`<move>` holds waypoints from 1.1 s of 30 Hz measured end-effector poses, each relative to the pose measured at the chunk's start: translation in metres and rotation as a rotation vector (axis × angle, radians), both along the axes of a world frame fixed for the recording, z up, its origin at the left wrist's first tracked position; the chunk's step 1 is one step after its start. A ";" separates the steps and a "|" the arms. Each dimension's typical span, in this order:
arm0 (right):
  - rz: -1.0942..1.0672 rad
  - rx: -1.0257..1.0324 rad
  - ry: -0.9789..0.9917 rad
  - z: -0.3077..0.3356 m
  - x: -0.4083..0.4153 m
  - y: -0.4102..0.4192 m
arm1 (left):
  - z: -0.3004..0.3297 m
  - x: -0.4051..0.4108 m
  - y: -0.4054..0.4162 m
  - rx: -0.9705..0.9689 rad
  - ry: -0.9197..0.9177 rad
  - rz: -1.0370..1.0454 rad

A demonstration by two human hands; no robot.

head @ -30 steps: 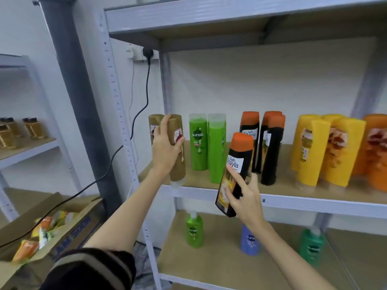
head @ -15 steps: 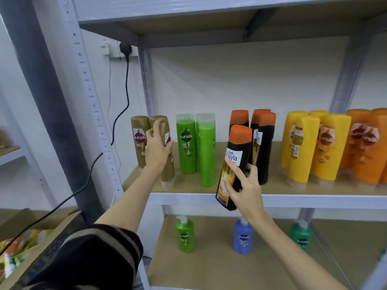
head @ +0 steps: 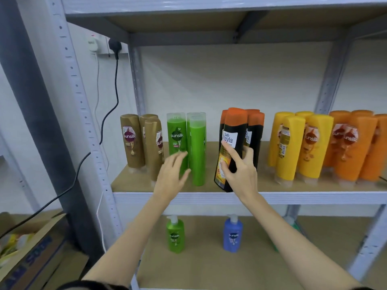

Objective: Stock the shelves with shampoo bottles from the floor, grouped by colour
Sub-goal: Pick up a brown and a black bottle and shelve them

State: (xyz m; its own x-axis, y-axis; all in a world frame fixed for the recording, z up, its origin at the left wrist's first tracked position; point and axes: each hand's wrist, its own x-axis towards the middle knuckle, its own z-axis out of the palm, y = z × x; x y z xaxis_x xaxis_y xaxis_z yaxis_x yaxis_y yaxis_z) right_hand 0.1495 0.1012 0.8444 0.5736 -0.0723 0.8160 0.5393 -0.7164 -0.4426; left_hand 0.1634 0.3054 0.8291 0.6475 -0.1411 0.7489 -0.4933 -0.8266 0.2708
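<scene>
My right hand (head: 238, 172) grips a black shampoo bottle with an orange cap (head: 232, 143), tilted at the front edge of the middle shelf (head: 272, 197), just before the other black bottles (head: 254, 135). My left hand (head: 171, 174) hovers open, fingers spread, in front of two green bottles (head: 188, 147) and right of three brown bottles (head: 142, 143). Yellow bottles (head: 299, 145) and orange bottles (head: 356, 147) stand further right on the same shelf.
On the lower shelf stand a green pump bottle (head: 175, 235) and a blue pump bottle (head: 232, 235). A cardboard box (head: 31, 254) with packets sits on the floor at lower left. A black cable (head: 100, 135) hangs from a wall socket beside the shelf post.
My left hand has let go of the brown bottle, which now stands on the shelf, and has moved right towards the green bottles. My right hand has raised the black bottle closer to its group.
</scene>
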 end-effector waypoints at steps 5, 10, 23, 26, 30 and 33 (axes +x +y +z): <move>-0.083 -0.051 0.101 0.009 0.024 -0.003 | -0.037 0.001 -0.002 0.129 0.399 0.121; -0.125 -0.107 0.206 -0.001 0.040 0.000 | -0.053 0.005 0.007 0.215 0.471 0.179; -0.212 -0.139 0.209 -0.018 0.042 0.012 | -0.055 -0.001 0.004 0.214 0.442 0.196; -0.224 -0.153 0.257 -0.020 0.037 0.015 | -0.056 0.001 0.003 0.231 0.453 0.198; -0.165 -0.124 0.292 -0.026 0.020 0.007 | -0.053 -0.006 -0.004 0.190 0.432 0.204; -0.114 -0.088 0.167 -0.037 0.003 -0.006 | -0.055 -0.022 -0.014 0.098 0.327 0.162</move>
